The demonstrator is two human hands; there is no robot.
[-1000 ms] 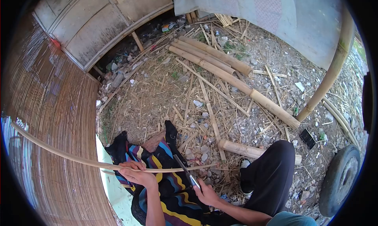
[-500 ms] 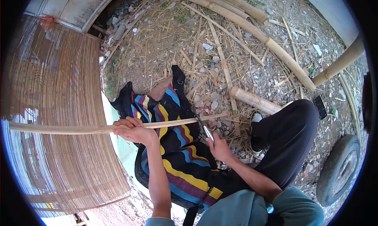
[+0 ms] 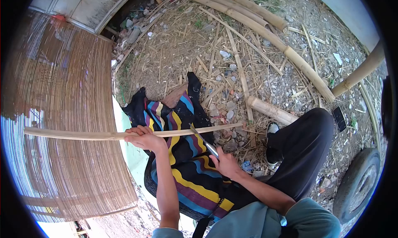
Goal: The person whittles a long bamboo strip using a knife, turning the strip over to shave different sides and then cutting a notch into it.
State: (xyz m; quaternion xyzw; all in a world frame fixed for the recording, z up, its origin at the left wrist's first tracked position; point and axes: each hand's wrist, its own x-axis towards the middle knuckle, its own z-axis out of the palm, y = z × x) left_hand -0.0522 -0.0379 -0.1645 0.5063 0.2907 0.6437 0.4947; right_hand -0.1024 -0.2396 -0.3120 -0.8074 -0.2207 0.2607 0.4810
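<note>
A long pale bamboo strip (image 3: pixel 83 135) lies crosswise in front of me, over a striped cloth (image 3: pixel 195 176) in black, yellow, blue and purple. My left hand (image 3: pixel 145 138) is wrapped around the strip near its middle. In my right hand (image 3: pixel 227 161) is a knife (image 3: pixel 206 142) with a shiny metal handle, gripped with the fingers closed. Its blade points up and left and meets the strip to the right of my left hand. The strip's thin end reaches past the blade to the right.
A bamboo slat screen (image 3: pixel 62 105) stands at left. Thick bamboo poles (image 3: pixel 265 32) and a shorter bamboo piece (image 3: pixel 269 109) lie on rubble ground. At right are a phone (image 3: pixel 339 119) and a tire (image 3: pixel 357 184). My bent leg (image 3: pixel 302 146) is beside the right hand.
My right hand and the knife have moved left along the strip, nearer my left hand. The strip has shifted slightly right in view. The left hand keeps its grip.
</note>
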